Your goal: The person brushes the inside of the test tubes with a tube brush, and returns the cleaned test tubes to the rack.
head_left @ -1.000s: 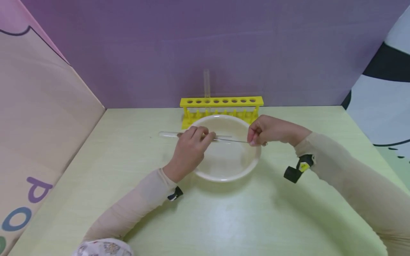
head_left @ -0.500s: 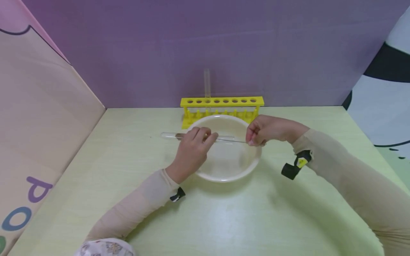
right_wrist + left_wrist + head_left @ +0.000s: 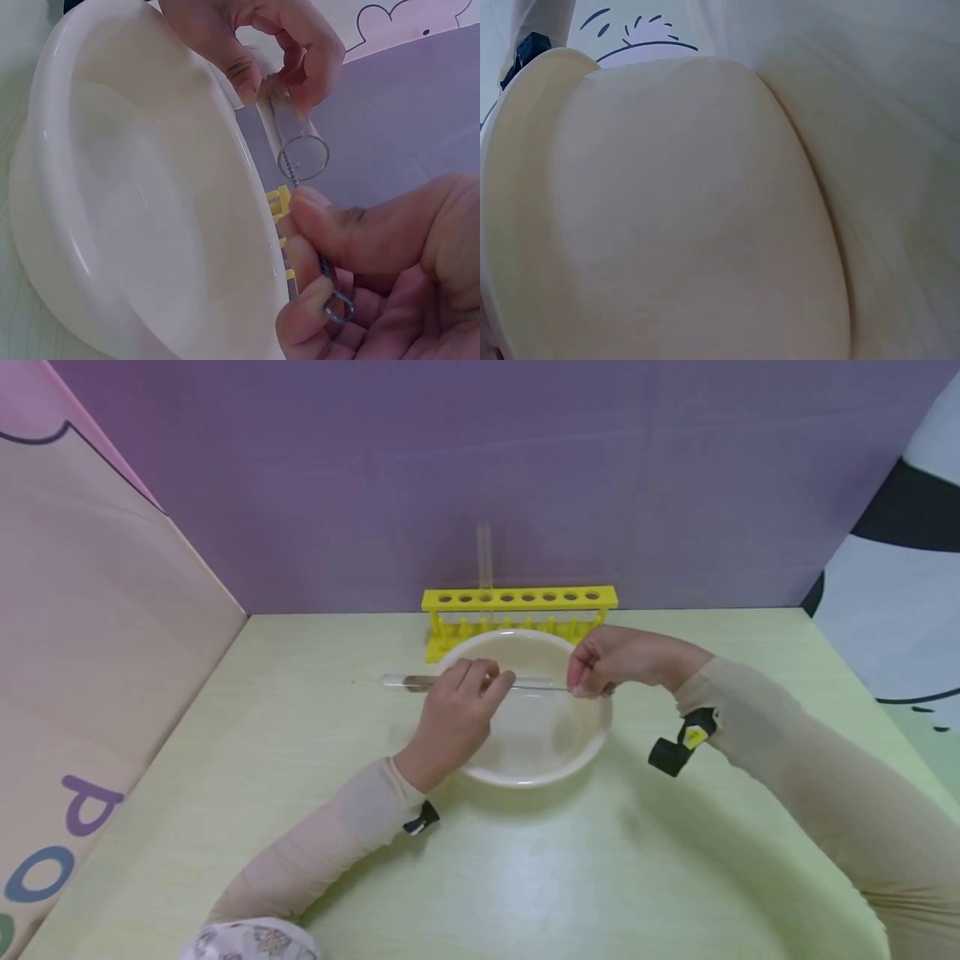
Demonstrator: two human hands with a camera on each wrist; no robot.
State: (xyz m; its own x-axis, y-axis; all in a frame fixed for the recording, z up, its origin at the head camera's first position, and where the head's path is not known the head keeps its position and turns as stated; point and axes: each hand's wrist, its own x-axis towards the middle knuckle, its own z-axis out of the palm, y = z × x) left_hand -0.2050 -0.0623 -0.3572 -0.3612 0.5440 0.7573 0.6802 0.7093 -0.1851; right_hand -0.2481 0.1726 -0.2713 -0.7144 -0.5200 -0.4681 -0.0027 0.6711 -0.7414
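Note:
In the head view, my left hand (image 3: 453, 722) grips a clear glass test tube (image 3: 392, 682) held level above a cream bowl (image 3: 525, 780). Brown bristles of a test tube brush (image 3: 417, 683) show inside the tube, near its rounded left end. My right hand (image 3: 626, 660) pinches the brush's thin wire handle at the tube's right side. From the right wrist, the twisted wire (image 3: 274, 124) runs into the round tube mouth (image 3: 304, 157), and its end loop (image 3: 339, 307) lies among my right fingers. The left wrist view shows mainly the bowl's outer wall (image 3: 690, 210); the tube is out of sight there.
Behind the bowl stands a yellow test tube rack (image 3: 528, 599), with one clear test tube (image 3: 485, 556) upright in it. A purple panel (image 3: 480, 468) rises along the back edge of the pale table (image 3: 525, 877). A light panel (image 3: 97, 635) borders the left side.
My right hand has moved left with the wire, and the bristles now show farther toward the tube's rounded end. My left hand and the tube have shifted slightly right.

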